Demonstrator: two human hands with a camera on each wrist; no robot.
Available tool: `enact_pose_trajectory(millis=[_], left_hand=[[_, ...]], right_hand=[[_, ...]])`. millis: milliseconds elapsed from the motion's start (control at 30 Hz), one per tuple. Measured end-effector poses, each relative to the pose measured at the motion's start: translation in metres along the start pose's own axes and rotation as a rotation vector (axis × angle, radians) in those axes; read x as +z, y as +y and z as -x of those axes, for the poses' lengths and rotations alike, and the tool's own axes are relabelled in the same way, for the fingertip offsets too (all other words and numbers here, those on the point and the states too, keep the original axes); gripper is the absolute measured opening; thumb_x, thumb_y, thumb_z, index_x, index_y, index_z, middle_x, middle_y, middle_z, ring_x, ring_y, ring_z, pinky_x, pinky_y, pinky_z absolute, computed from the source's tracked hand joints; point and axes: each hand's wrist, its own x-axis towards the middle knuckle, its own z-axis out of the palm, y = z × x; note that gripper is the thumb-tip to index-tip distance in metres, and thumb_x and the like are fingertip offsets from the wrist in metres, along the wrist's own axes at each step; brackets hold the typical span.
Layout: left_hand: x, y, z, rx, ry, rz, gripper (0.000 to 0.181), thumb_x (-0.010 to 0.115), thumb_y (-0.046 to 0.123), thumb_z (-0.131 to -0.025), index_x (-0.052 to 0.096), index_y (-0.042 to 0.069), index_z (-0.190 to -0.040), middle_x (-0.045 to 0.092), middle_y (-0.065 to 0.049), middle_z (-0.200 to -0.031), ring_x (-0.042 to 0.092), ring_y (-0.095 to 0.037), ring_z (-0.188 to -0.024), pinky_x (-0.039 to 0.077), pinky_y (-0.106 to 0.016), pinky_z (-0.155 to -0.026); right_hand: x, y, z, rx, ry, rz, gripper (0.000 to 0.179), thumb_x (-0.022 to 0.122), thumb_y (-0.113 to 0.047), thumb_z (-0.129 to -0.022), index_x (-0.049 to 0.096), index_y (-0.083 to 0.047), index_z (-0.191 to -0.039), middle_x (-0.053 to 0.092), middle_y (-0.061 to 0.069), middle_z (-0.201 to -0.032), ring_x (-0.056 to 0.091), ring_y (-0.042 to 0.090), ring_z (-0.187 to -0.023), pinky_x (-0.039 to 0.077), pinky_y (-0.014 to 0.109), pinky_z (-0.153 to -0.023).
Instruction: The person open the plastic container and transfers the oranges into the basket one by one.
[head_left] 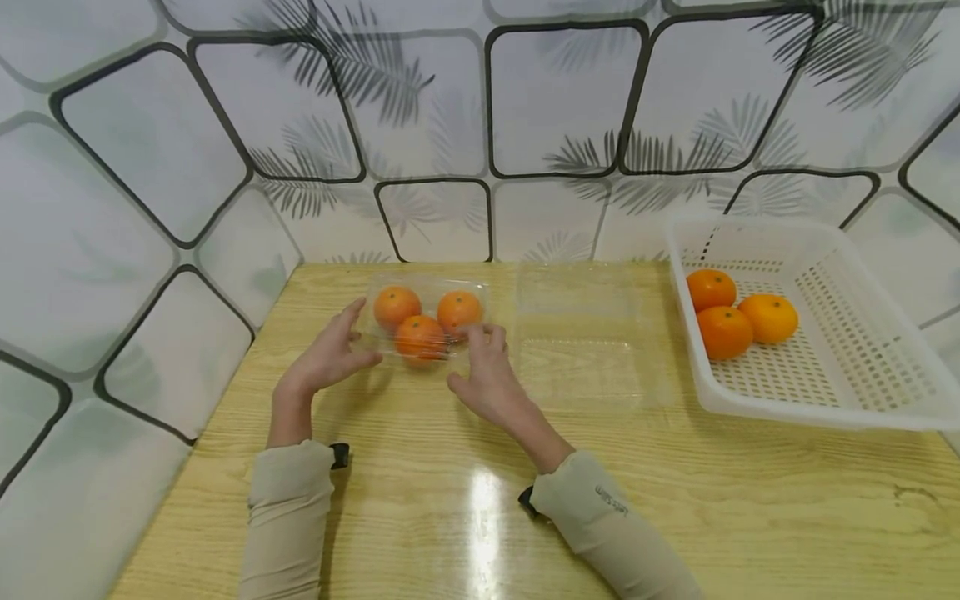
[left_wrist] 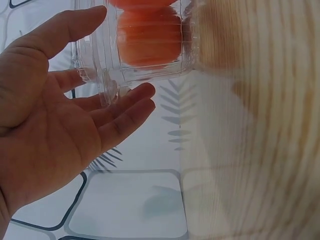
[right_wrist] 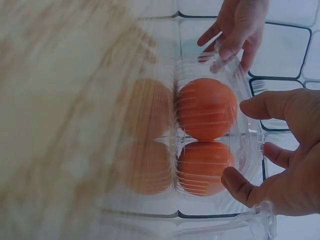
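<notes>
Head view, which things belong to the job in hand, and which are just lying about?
Seemingly in the job: left hand, right hand, clear container between them, its three oranges.

Apparently just lying about, untouched: second clear container, white basket, the basket's three oranges.

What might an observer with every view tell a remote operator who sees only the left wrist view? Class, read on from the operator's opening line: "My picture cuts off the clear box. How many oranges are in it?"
Observer: There are three oranges in the clear box.
Operator: Thanks. Where is the right hand?
Observer: It is by the right end of the box, with its thumb spread away from the fingers.
Operator: Are there any oranges elsewhere on the table?
Observer: Yes, a white basket stands on the far right side with three more oranges inside.
</notes>
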Motion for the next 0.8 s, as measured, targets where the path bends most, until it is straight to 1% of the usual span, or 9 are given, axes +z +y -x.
enact_pose_trajectory(millis=[67,167,267,333,433,533,600,667,800], left_hand=[[0.0,0.001,0.0,0.01,-0.005,0.006,0.092,0.067,0.011,-0.093,0.004,0.006,-0.16,0.01,-0.028,-0.162,0.035,-0.051,-0.136,0.034,-0.063,-0.107],[0.0,0.002,-0.001,0.015,-0.012,0.006,0.092,0.066,0.012,-0.093,0.004,0.006,-0.16,0.011,-0.028,-0.161,0.036,-0.051,-0.135,0.036,-0.062,-0.106],[0.001,0.003,0.0,0.014,-0.017,0.006,0.091,0.065,0.011,-0.093,0.003,0.006,-0.16,0.011,-0.028,-0.161,0.035,-0.052,-0.135,0.036,-0.063,-0.105],[0.002,0.004,0.0,0.02,-0.019,0.002,0.091,0.064,0.01,-0.093,0.002,0.005,-0.16,0.01,-0.029,-0.161,0.035,-0.053,-0.135,0.035,-0.063,-0.107],[0.004,0.007,0.0,0.034,-0.022,-0.016,0.089,0.061,0.007,-0.093,0.0,0.001,-0.159,0.007,-0.031,-0.161,0.032,-0.054,-0.136,0.03,-0.062,-0.11],[0.007,0.01,0.0,0.038,-0.034,-0.052,0.087,0.056,0.006,-0.093,-0.002,-0.002,-0.157,0.004,-0.034,-0.159,0.021,-0.053,-0.142,0.021,-0.062,-0.114],[0.009,0.013,0.001,0.03,-0.047,-0.075,0.085,0.053,0.007,-0.094,-0.004,-0.003,-0.157,0.002,-0.036,-0.158,0.014,-0.052,-0.144,0.018,-0.063,-0.115],[0.01,0.015,0.002,0.015,-0.059,-0.089,0.084,0.051,0.008,-0.096,-0.006,-0.002,-0.157,0.001,-0.038,-0.157,0.007,-0.052,-0.146,0.015,-0.064,-0.115],[0.012,0.017,0.003,-0.021,-0.079,-0.103,0.083,0.049,0.01,-0.098,-0.009,0.0,-0.157,-0.001,-0.038,-0.157,0.006,-0.055,-0.144,0.016,-0.067,-0.113]], right_hand=[[0.001,0.0,-0.001,0.013,0.027,0.023,0.056,0.067,-0.006,-0.086,0.041,-0.007,-0.135,0.014,0.031,-0.152,0.037,0.052,-0.129,0.052,0.05,-0.083],[0.001,0.0,-0.002,0.024,0.041,0.057,0.051,0.068,-0.007,-0.086,0.041,-0.009,-0.13,0.005,0.034,-0.157,0.034,0.056,-0.133,0.053,0.052,-0.082],[0.002,0.0,-0.004,0.028,0.043,0.088,0.048,0.07,-0.011,-0.087,0.041,-0.01,-0.126,0.002,0.035,-0.158,0.034,0.057,-0.132,0.053,0.052,-0.081],[0.003,0.0,-0.005,0.023,0.048,0.124,0.047,0.071,-0.014,-0.088,0.041,-0.01,-0.124,0.006,0.035,-0.157,0.036,0.056,-0.132,0.053,0.053,-0.083],[0.005,0.0,-0.006,0.001,0.068,0.205,0.042,0.068,-0.018,-0.091,0.042,-0.008,-0.122,0.028,0.032,-0.149,0.048,0.049,-0.12,0.052,0.05,-0.083],[0.008,-0.002,-0.006,-0.016,0.083,0.269,0.037,0.064,-0.018,-0.093,0.043,-0.005,-0.122,0.038,0.029,-0.139,0.053,0.043,-0.109,0.051,0.049,-0.082],[0.009,-0.003,-0.005,-0.023,0.089,0.288,0.036,0.062,-0.017,-0.094,0.044,-0.004,-0.122,0.039,0.03,-0.139,0.053,0.044,-0.109,0.051,0.05,-0.083],[0.01,-0.003,-0.005,-0.026,0.087,0.287,0.036,0.062,-0.016,-0.094,0.044,-0.003,-0.122,0.034,0.034,-0.144,0.051,0.047,-0.113,0.051,0.051,-0.086],[0.012,-0.003,-0.004,-0.059,0.089,0.282,0.037,0.064,-0.013,-0.093,0.044,-0.001,-0.121,0.034,0.036,-0.142,0.049,0.049,-0.115,0.049,0.051,-0.09]])
